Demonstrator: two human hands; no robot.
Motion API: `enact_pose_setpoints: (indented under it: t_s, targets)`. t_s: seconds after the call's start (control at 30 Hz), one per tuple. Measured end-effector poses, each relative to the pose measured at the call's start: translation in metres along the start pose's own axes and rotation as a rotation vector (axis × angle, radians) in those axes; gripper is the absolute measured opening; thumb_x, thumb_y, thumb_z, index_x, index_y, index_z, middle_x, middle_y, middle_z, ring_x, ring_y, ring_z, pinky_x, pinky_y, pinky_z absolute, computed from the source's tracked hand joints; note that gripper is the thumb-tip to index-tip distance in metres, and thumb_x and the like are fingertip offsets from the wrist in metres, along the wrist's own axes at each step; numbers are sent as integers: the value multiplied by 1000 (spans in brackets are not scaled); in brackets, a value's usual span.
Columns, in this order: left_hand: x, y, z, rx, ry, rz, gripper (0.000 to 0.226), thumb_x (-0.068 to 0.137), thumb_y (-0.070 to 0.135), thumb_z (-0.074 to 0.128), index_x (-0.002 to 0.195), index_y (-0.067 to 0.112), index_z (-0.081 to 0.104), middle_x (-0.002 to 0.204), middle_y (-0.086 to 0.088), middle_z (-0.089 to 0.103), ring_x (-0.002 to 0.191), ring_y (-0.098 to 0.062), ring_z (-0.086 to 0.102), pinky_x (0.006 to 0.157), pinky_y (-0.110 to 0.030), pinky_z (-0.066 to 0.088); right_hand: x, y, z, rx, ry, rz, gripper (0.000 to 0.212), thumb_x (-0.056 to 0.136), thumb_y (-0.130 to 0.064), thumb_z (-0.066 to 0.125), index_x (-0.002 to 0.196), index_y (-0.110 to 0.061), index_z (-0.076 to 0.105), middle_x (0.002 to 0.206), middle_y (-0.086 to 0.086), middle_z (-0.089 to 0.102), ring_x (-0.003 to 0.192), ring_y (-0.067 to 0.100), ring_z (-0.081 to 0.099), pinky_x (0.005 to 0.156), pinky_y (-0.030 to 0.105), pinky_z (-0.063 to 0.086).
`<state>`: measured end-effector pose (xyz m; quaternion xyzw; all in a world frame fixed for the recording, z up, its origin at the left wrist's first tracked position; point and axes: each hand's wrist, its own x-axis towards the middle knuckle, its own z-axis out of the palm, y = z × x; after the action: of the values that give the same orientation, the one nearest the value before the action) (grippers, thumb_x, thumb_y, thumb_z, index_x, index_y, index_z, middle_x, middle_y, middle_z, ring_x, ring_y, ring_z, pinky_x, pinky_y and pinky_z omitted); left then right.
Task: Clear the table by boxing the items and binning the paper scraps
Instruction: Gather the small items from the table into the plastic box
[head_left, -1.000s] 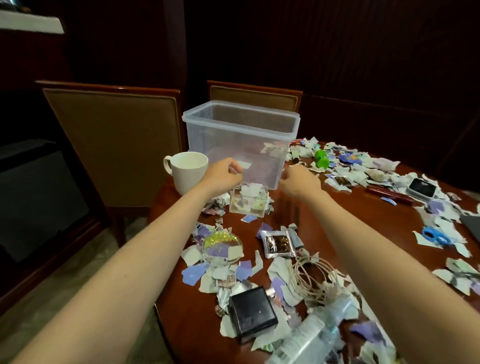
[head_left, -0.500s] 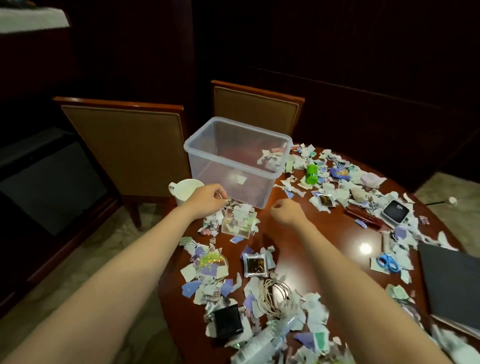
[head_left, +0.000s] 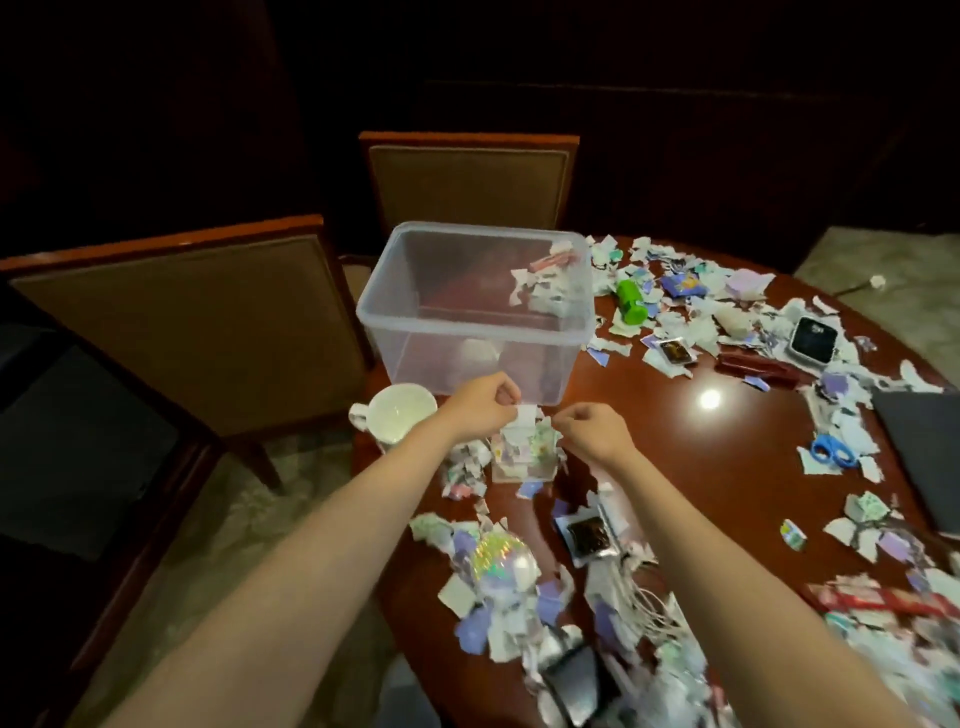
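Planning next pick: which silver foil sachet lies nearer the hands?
The silver foil sachet beside the right forearm; the other lies near the green plastic canister.

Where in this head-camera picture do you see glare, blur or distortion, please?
Head view: a glare spot on the table, right of centre; paper scraps at bottom right are smeared by blur; the background is nearly black; the wide lens bows the left chair.

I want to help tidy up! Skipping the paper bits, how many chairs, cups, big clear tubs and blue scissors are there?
Chairs: 2
Cups: 1
Clear tubs: 1
Blue scissors: 1
Total: 5
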<state>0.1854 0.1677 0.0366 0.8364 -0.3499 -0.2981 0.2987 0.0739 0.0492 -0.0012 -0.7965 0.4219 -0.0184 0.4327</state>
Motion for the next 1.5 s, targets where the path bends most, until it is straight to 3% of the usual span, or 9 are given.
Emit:
enact_pose_setpoints:
  t_s: [0.27,0.43,0.57,0.73,0.87,1.03,1.2,1.37,1.5]
  targets:
    - [27,-7,2,110,-395,121,41,86,12,58,125,13,45,123,-8,44,98,-20,48,75,-30,46,-39,-6,18,139,319,215,19,90,-10,51,95,-9,69,93,2,63,94,18,56,84,25,41]
    - [27,-9,15,529,-495,294,78,78,19,69,142,11,27,144,-10,35,129,-28,39,102,-34,39,-64,1,35,61,187,259,19,84,-2,55,73,-18,58,84,3,60,80,16,54,71,24,44]
    - [26,-21,27,704,-451,280,87,76,21,72,145,11,21,142,-16,34,127,-33,41,96,-38,43,-75,0,50,0,54,218,19,80,-2,62,98,-6,67,81,-1,59,80,15,51,49,6,35]
    - [27,-28,31,766,-365,254,70,78,24,71,134,5,33,132,-15,47,120,-31,50,89,-36,45,-87,-1,69,-389,-261,290,62,71,-28,77,124,-15,48,116,7,56,104,25,55,82,33,51]
    - [30,-29,26,736,-344,283,59,76,25,71,124,5,44,124,-13,53,112,-29,54,83,-34,46,-95,-4,89,-630,-228,294,79,66,-40,80,128,-15,38,125,11,48,114,30,51,88,39,46]
    - [28,-22,9,641,-342,302,60,73,29,74,123,6,51,124,-10,56,109,-26,56,85,-35,48,-90,-8,90,-600,-263,344,63,67,-39,80,116,-14,50,116,4,55,110,24,53,91,39,41]
    - [27,-9,-10,531,-355,294,62,74,29,73,127,9,50,124,-7,55,102,-20,54,76,-28,44,-84,-5,86,-516,-288,367,32,72,-31,77,69,-11,51,74,0,50,80,21,50,70,31,40]
    - [26,-5,-25,482,-361,285,59,71,32,75,122,10,54,100,-4,60,83,-16,56,69,-26,44,-80,-16,61,-324,-261,357,37,74,-24,77,101,-1,68,97,7,64,92,21,61,81,30,52]
    - [27,-4,-40,468,-350,315,58,69,34,75,120,11,58,102,-2,62,87,-16,56,74,-27,46,-80,-33,27,-195,-257,301,17,83,-14,67,69,-11,59,69,-3,56,63,7,53,59,14,42]
